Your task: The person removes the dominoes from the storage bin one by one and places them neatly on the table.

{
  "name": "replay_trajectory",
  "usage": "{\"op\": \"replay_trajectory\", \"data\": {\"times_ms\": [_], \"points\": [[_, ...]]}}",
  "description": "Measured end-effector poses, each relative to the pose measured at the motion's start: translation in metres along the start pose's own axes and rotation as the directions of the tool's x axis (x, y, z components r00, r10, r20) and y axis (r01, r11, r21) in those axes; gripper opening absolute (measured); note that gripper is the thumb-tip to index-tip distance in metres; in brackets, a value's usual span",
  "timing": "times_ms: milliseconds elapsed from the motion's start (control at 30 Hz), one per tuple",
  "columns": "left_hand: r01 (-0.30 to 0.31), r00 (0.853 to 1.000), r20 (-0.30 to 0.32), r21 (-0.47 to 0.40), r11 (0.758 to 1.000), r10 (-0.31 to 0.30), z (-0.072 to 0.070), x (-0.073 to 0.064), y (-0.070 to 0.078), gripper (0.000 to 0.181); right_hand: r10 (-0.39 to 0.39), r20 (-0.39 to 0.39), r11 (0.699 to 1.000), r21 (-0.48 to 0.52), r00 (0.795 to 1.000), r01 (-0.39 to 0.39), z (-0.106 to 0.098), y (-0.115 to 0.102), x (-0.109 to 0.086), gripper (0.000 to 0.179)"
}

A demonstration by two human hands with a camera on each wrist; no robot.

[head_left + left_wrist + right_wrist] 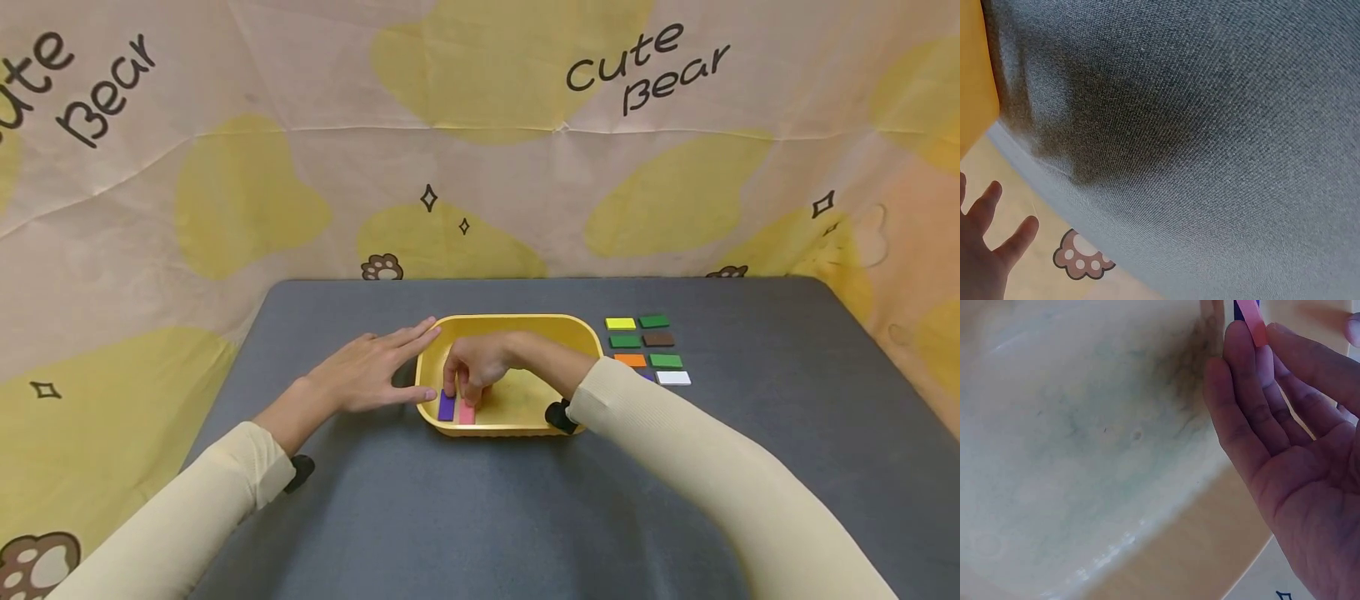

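A yellow plastic basin [517, 432] stands on the grey table, and my right hand [480, 364] reaches down inside its left part. Between the thumb and fingers of that hand is a flat pink block [467, 415], pinched at its end, as the right wrist view also shows. Just left of it a purple block [446, 407] lies on the basin floor, with a right fingertip close at its upper end. My left hand [375, 367] has its fingers extended at the basin's left rim, thumb apart from them, holding nothing.
Right of the basin, flat blocks lie in two columns on the table: yellow [620, 323], brown [658, 340], orange [630, 360], white [673, 378] and several green [654, 321]. A blue one [647, 377] is mostly hidden by the right sleeve. A printed cloth [495, 167] hangs behind the table.
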State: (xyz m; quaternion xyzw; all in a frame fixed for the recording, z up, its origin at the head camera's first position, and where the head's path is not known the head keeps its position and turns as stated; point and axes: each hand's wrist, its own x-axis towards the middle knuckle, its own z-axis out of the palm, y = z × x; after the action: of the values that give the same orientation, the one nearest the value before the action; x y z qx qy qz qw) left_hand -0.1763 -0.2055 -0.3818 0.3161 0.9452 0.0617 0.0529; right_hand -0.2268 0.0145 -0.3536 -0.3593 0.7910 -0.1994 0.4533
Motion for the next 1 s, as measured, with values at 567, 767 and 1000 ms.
{"op": "replay_trajectory", "data": {"times_ms": [567, 767, 1000], "points": [[0.000, 1.000, 0.009, 0.008, 1.000, 0.000, -0.003, 0.000, 0.002, 0.093, -0.029, -0.039, 0.999, -0.036, 0.999, 0.027, -0.012, 0.006, -0.029, 0.017], [0.006, 1.000, 0.010, 0.017, 1.000, -0.006, -0.003, 0.000, 0.003, 0.094, -0.060, -0.116, 0.995, -0.091, 0.991, 0.049, -0.019, 0.017, -0.056, 0.012], [-0.005, 1.000, 0.005, 0.014, 1.000, 0.004, -0.003, -0.001, 0.004, 0.093, -0.052, -0.194, 0.995, -0.098, 0.980, 0.033, -0.029, 0.033, -0.094, 0.010]]}}
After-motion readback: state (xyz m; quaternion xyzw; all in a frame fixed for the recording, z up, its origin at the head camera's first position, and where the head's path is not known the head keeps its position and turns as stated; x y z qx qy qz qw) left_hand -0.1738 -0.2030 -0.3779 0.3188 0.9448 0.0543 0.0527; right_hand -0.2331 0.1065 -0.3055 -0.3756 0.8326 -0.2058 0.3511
